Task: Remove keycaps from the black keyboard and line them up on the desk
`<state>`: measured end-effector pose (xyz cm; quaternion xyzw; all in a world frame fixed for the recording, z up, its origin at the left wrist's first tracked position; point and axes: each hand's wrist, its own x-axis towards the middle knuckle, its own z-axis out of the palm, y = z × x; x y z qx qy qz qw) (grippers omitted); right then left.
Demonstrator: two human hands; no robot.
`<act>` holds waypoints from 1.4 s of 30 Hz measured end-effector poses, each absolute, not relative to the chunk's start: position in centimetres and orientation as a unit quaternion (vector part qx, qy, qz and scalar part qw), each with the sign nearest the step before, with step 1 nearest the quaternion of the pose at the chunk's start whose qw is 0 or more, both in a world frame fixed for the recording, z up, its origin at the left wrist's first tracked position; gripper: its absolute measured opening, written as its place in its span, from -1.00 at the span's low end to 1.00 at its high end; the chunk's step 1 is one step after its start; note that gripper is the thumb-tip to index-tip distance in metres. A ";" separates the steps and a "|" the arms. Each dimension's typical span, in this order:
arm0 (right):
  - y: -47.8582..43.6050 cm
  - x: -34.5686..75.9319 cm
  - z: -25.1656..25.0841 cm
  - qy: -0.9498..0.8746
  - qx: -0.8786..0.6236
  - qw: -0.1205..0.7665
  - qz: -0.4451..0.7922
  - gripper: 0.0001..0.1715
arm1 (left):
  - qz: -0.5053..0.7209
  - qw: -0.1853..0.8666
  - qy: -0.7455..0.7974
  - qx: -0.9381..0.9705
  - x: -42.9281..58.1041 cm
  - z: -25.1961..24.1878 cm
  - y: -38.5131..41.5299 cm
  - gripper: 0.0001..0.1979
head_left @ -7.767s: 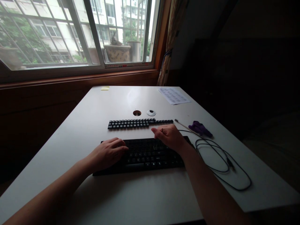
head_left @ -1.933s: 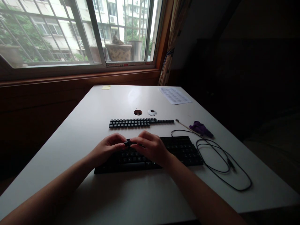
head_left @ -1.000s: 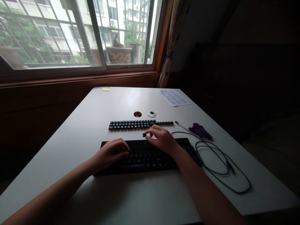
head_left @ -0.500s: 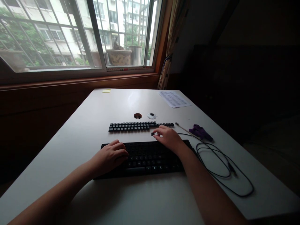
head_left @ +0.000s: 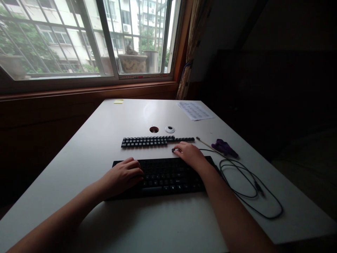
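On the white table lies a black keyboard (head_left: 163,175). My left hand (head_left: 129,172) rests over its left part, fingers loosely bent downward and their tips hidden against the keys. Just beyond the keyboard's back edge, my right hand (head_left: 187,153) pinches a small black keycap (head_left: 173,150) between thumb and fingers, low over the tabletop. Behind it, loose black keycaps (head_left: 143,141) are lined up in rows, with a shorter single row (head_left: 185,139) continuing to the right.
A black cable (head_left: 238,170) lies coiled to the right. Near it are a thin brush-like stick (head_left: 204,142) and a crumpled purple cloth (head_left: 224,147). Further back are a cable hole (head_left: 154,129), its white ring cover (head_left: 170,129), printed paper (head_left: 195,111) and a yellow note (head_left: 118,101).
My right hand has shifted very slightly to the right with the keycap still pinched. My left hand stays in place on the keyboard, while the whole view drifts a little.
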<state>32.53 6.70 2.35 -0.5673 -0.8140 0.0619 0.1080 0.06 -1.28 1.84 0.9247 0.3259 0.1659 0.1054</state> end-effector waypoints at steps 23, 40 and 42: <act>6.1 32.8 3.2 -0.827 -0.551 0.104 0.047 -0.72 | 0.171 0.103 0.315 0.928 0.1 2.1 -1.3 -0.82; 6.5 32.0 2.1 -0.810 -0.582 0.063 0.015 -0.48 | 0.164 0.098 0.320 0.928 0.2 2.2 -1.4 -0.83; 6.6 32.0 2.0 -0.810 -0.583 0.064 0.009 -0.47 | 0.163 0.098 0.320 0.928 0.2 2.2 -1.4 -0.83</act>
